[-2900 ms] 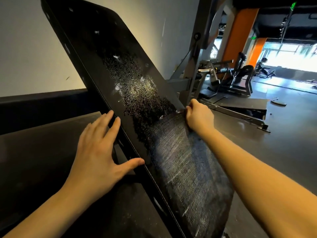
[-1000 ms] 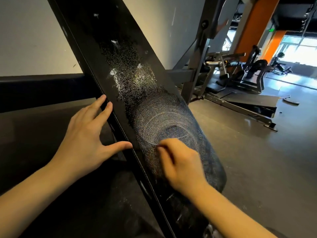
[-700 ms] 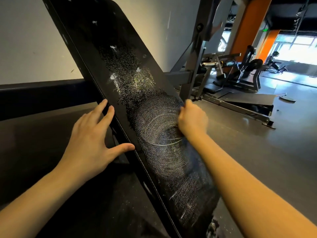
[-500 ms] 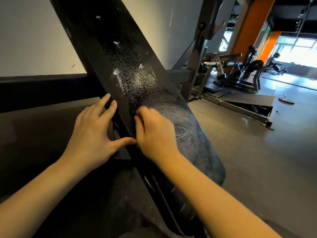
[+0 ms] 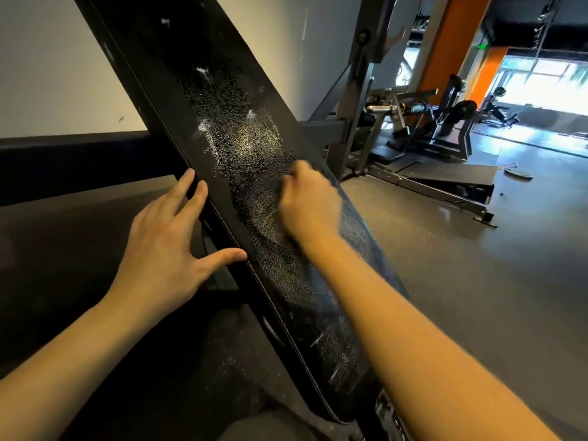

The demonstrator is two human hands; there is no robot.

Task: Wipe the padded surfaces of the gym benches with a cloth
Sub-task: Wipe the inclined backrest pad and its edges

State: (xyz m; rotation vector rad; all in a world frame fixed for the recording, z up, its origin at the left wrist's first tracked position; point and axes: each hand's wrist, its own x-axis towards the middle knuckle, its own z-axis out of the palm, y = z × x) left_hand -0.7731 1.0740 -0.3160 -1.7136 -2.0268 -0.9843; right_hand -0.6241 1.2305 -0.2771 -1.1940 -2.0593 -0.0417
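Note:
A long black bench pad [image 5: 222, 128] slants from the top left down to the bottom centre. Its middle is cracked and flaking, and its lower part shows pale wipe streaks. My right hand [image 5: 308, 205] is blurred and presses on the pad's middle. Its fingers are curled over the cloth, which is almost wholly hidden under the hand. My left hand [image 5: 168, 246] lies spread on the pad's left edge, fingers straight, with the thumb against the rim.
A grey steel upright [image 5: 353, 100] rises just behind the pad. Further gym machines [image 5: 445, 122] and a weight plate [image 5: 518, 175] on the floor stand at the right, near an orange column [image 5: 445, 43]. A dark platform [image 5: 63, 233] lies at the left.
My right hand has swept from the pad's left rim, beside my left thumb, up and rightward to the pad's middle. The left hand has stayed in place.

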